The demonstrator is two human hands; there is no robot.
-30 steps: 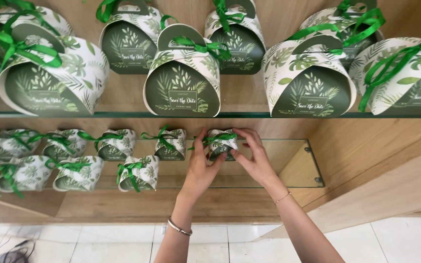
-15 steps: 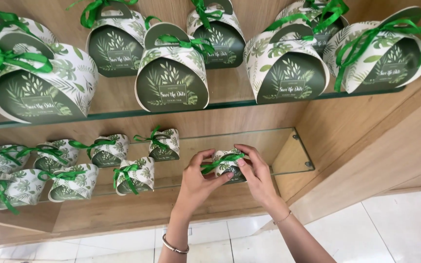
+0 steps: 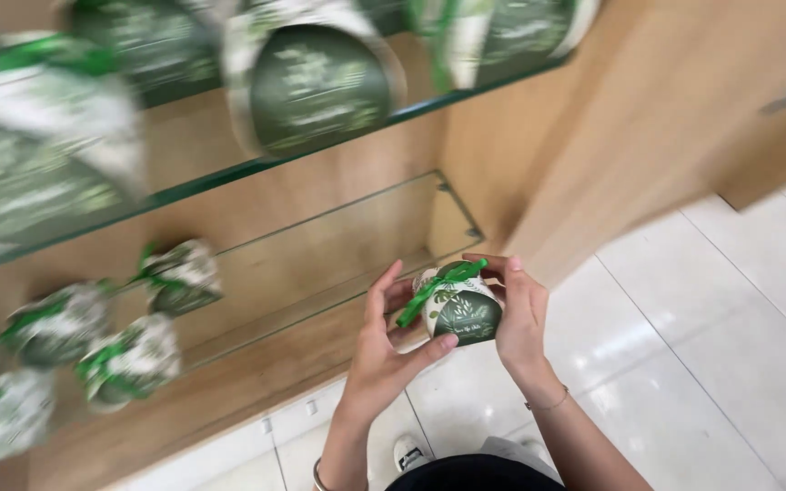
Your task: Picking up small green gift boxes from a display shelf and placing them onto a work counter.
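Observation:
Both hands hold one small gift box (image 3: 462, 305), white with green leaf print, a dark green round label and a green ribbon, out in front of the shelves. My left hand (image 3: 382, 350) cups its left side and underside, thumb under the label. My right hand (image 3: 521, 320) wraps its right side and top. The box is clear of the lower glass shelf (image 3: 338, 238).
Similar small boxes (image 3: 129, 359) stand at the left of the lower glass shelf. Larger matching boxes (image 3: 320, 82) sit on the upper glass shelf, blurred. A wooden side panel (image 3: 611, 127) rises at right. White floor tiles (image 3: 702, 364) and my shoe lie below.
The hands lifted the small box off the lower glass shelf and drew it back toward me. The view swung down and right, blurring the shelves.

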